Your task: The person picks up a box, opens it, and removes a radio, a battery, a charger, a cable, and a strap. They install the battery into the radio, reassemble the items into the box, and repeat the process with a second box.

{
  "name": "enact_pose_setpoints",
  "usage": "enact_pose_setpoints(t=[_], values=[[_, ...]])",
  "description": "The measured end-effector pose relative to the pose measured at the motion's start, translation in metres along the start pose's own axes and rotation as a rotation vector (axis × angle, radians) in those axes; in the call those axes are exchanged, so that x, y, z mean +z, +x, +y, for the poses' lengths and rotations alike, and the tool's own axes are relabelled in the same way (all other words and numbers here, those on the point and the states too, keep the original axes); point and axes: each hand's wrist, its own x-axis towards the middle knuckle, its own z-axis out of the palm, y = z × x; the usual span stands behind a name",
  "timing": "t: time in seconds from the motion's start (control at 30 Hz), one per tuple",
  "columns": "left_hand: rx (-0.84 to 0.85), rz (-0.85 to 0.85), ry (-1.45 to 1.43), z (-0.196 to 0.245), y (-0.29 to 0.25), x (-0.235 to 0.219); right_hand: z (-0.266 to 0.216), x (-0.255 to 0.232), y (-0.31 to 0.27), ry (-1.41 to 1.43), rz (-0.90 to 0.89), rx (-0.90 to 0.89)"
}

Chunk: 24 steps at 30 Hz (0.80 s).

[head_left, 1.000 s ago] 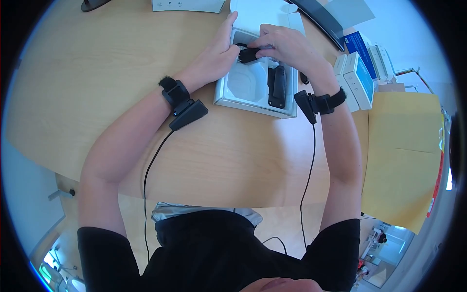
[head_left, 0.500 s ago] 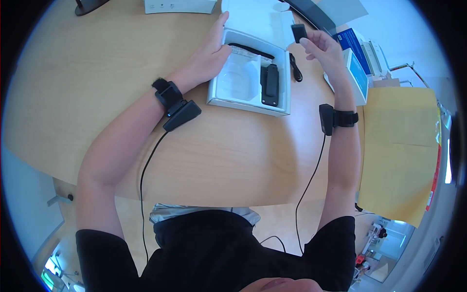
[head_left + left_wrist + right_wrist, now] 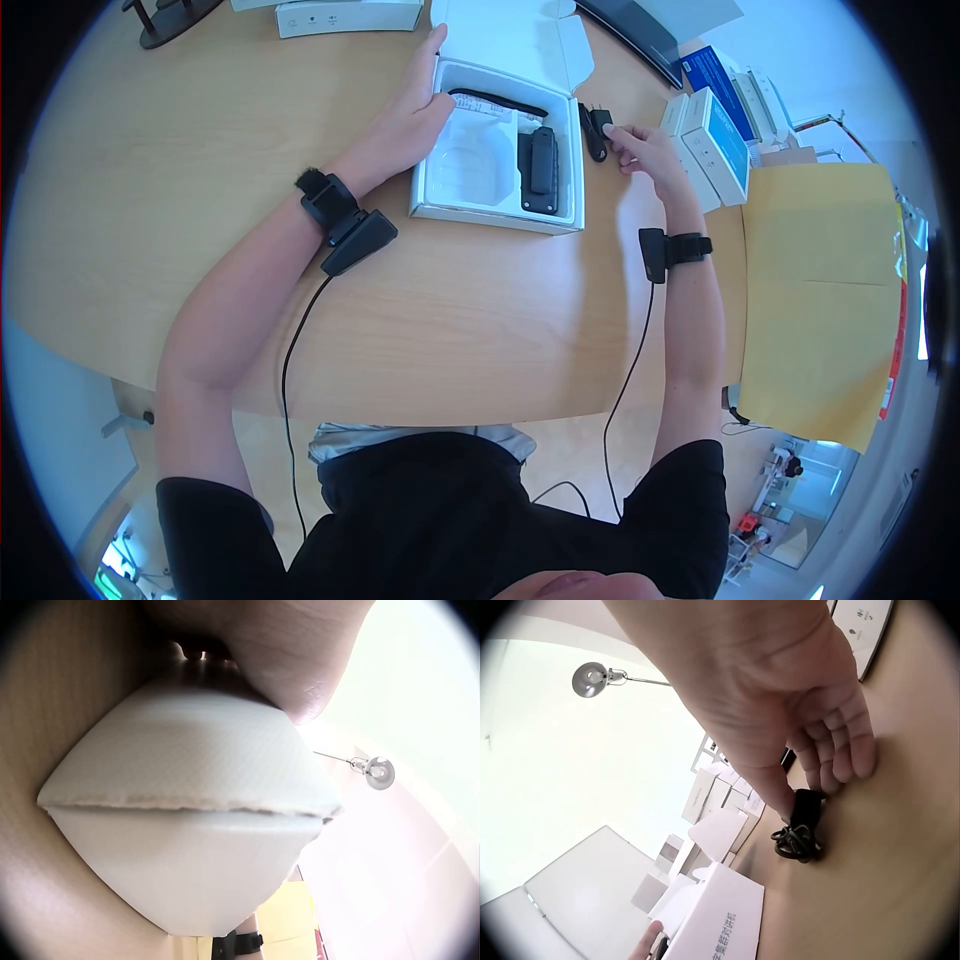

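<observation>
An open white box (image 3: 495,222) holds a black clip-like device (image 3: 540,170) in its right compartment and a dark strip (image 3: 500,103) along its back; its left compartment shows a bare white tray. My left hand (image 3: 408,118) grips the box's left wall, thumb at the rim; in the left wrist view the hand (image 3: 292,652) is against the box side (image 3: 187,757). Right of the box, my right hand (image 3: 652,155) pinches a black plug adapter (image 3: 601,118) at the table, beside a coiled black cable (image 3: 595,147). The right wrist view shows the adapter (image 3: 806,806) by the thumb.
White boxes (image 3: 715,145) and a blue box (image 3: 715,90) stand at the right. A large yellow envelope (image 3: 820,290) lies at the right edge. Another white box (image 3: 350,18) and a dark stand (image 3: 175,20) are at the back left, a dark screen-like object (image 3: 635,40) at the back.
My right hand has lifted the adapter out of the box, carried it right, and lowered it beside the coiled cable. My left hand has stayed on the box's left wall.
</observation>
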Motion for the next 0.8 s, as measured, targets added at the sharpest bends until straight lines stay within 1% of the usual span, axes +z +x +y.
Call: enact_pose_setpoints(t=[0.13,0.23,0.33,0.43,0.53,0.63,0.73,0.8], values=[[0.006,0.002,0.006,-0.004,0.000,0.000,-0.006,-0.001,0.004,-0.182,0.059,-0.049],[0.007,0.004,0.016,-0.002,0.000,0.000,-0.030,0.008,-0.006,-0.372,0.330,-0.332],[0.011,0.002,0.009,-0.006,0.002,0.000,-0.070,0.038,-0.029,-0.068,0.193,-0.719],[0.002,0.001,0.004,-0.005,0.002,-0.001,-0.098,0.067,-0.049,-0.061,-0.036,-0.656],[0.059,0.031,0.020,-0.008,0.002,0.001,-0.109,0.085,-0.048,-0.206,-0.106,-0.585],[0.066,0.035,0.009,-0.009,0.003,0.002,-0.119,0.096,-0.054,-0.300,-0.130,-0.555],[0.083,0.030,0.026,-0.013,0.003,0.001,-0.110,0.102,-0.049,-0.276,-0.087,-0.610],[0.085,0.035,0.032,-0.013,0.003,0.002,-0.113,0.099,-0.049,-0.245,-0.111,-0.569]])
